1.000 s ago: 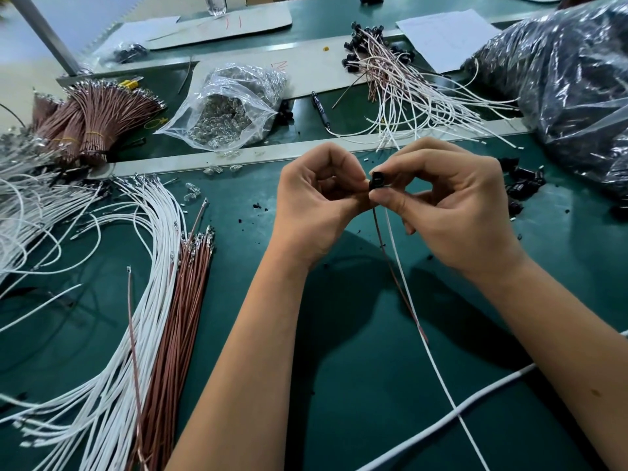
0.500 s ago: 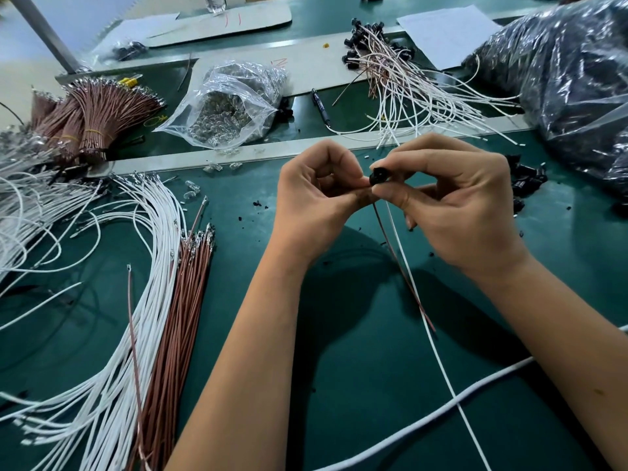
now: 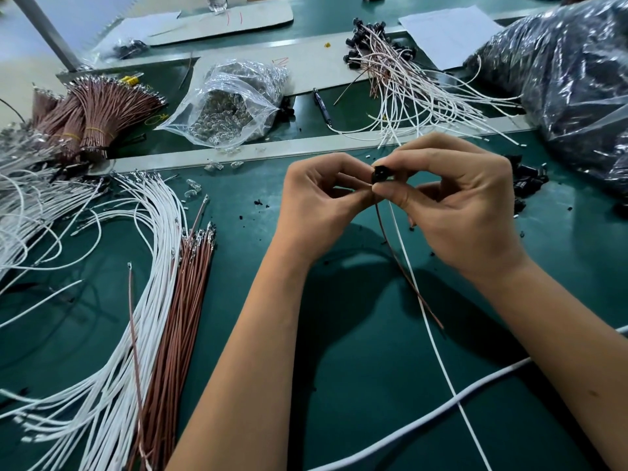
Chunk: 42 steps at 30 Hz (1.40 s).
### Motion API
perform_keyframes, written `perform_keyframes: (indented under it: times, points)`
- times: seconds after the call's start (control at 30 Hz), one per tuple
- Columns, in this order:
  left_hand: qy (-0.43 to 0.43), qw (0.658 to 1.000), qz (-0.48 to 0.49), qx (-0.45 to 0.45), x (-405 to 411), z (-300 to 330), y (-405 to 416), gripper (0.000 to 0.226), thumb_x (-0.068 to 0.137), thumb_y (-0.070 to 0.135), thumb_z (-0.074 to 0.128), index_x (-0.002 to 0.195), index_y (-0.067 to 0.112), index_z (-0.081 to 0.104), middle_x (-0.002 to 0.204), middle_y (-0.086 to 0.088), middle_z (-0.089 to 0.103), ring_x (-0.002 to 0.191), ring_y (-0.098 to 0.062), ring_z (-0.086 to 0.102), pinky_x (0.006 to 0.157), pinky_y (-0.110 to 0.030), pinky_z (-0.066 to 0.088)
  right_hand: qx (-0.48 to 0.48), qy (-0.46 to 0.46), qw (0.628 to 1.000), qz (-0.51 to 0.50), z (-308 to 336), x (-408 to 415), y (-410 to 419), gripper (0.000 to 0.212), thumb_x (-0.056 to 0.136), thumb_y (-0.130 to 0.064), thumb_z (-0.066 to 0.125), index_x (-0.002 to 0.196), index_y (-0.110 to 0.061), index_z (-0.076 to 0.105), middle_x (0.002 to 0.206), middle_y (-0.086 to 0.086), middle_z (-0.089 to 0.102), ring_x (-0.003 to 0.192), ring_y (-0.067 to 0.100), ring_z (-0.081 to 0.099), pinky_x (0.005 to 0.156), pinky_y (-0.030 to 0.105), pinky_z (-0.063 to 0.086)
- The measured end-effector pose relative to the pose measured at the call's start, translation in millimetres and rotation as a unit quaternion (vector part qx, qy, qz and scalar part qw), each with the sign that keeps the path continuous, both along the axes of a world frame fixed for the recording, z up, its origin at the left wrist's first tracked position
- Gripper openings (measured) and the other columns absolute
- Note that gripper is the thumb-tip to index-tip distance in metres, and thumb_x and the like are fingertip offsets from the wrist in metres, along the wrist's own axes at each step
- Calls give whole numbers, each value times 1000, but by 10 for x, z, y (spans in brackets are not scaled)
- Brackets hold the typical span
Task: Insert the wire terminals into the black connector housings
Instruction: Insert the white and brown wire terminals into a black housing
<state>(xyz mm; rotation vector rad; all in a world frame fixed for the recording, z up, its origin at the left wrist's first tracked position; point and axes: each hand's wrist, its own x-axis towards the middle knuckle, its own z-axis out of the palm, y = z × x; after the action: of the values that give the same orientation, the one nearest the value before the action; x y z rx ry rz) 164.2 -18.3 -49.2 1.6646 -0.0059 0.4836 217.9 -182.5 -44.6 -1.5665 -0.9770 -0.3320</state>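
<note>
Right hand [image 3: 455,198] pinches the black connector housing [image 3: 380,174]; left hand [image 3: 319,202] pinches the brown wire [image 3: 404,277] beneath it, above the bench [image 3: 258,219].

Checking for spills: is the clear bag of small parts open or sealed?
Open. The clear bag lies on its side with its mouth gaping toward the table edge, and a few clear parts sit loose on the mat just outside it.

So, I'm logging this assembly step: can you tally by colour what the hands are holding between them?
Black connector housing: 1
Brown wire: 1
White wire: 1
Total: 3
</note>
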Motion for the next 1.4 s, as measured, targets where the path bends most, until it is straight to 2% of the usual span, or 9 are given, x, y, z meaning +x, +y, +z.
perform_keyframes:
  times: [0.1, 0.33, 0.57, 0.7, 0.93, 1.07, 1.2, 1.3, 1.4]
  points:
    - [-1, 1000, 2, 9, -4, -1, -3, 11, 79, -3, 81, 84, -1, 72, 85, -23, 73, 77, -24, 67, 71, -42, 55, 0, -3, 1000, -5, 9, -4, -4, 18, 86, -14, 85, 102, -17, 76, 97, 1, 71, 83, 21, 70, 50, 48, 55]
    - [-18, 998, 3, 62, 16, -8, -45, 11, 84, -4, 77, 85, -4, 66, 82, -18, 68, 82, -21, 64, 78, -41, 55, -11, -28, 999, -32, 15, -30, -8, 15, 88, -13, 84, 102, -14, 78, 96, -3, 71, 85, 14, 70, 54, 38, 52]
    - [-38, 993, 10, 113, 43, -50, -30, 10, 85, -4, 75, 86, -7, 65, 81, -22, 68, 80, -38, 66, 76, -50, 56, 3, -21, 999, -31, -28, -48, 13, 16, 89, -10, 82, 104, -13, 76, 95, 2, 70, 79, 14, 67, 54, 40, 53]
    - [-41, 992, 9, 120, 46, -63, -27, 11, 86, -2, 76, 85, -8, 66, 80, -21, 68, 79, -39, 65, 75, -51, 55, 13, -16, 1000, -16, -40, -52, 18, 19, 89, -4, 80, 107, -7, 76, 94, 7, 68, 75, 15, 66, 55, 31, 56]
    - [-48, 995, 21, 88, 32, -35, -15, 10, 84, -4, 77, 80, -3, 67, 74, -10, 65, 72, -15, 59, 73, -38, 55, -7, -58, 998, -27, 2, -85, 19, 16, 91, -6, 80, 106, -3, 77, 96, 9, 68, 80, 22, 69, 58, 35, 56]
    - [-37, 998, 4, 53, 4, -5, -36, 14, 79, -4, 80, 86, 1, 69, 80, -10, 69, 77, -15, 65, 76, -37, 57, -19, -68, 996, -54, 6, -92, 25, 13, 90, -10, 82, 102, -5, 78, 95, 6, 70, 82, 18, 70, 58, 32, 55]
    - [-17, 999, -33, -34, -22, 26, -21, 35, 76, -12, 80, 106, -3, 64, 94, -13, 74, 84, -17, 72, 78, -31, 59, -25, 7, 996, -87, -34, -16, 42, 14, 85, -16, 86, 97, -16, 78, 88, 0, 72, 79, 10, 67, 60, 30, 54]
    - [5, 999, -17, -33, -10, 16, -3, 32, 75, -13, 80, 103, -5, 66, 94, -20, 75, 81, -22, 73, 78, -34, 60, -26, 106, 992, -71, -74, 57, 60, 10, 85, -19, 85, 92, -21, 78, 73, -11, 71, 61, 3, 62, 58, 17, 47]
    - [42, 998, 35, -36, -5, -9, 17, 26, 75, -6, 83, 97, -2, 71, 87, -17, 77, 79, -23, 74, 81, -38, 61, -32, 200, 979, -29, -103, 109, 115, 7, 92, -25, 77, 86, -22, 80, 62, -4, 68, 48, 10, 56, 46, 21, 46]
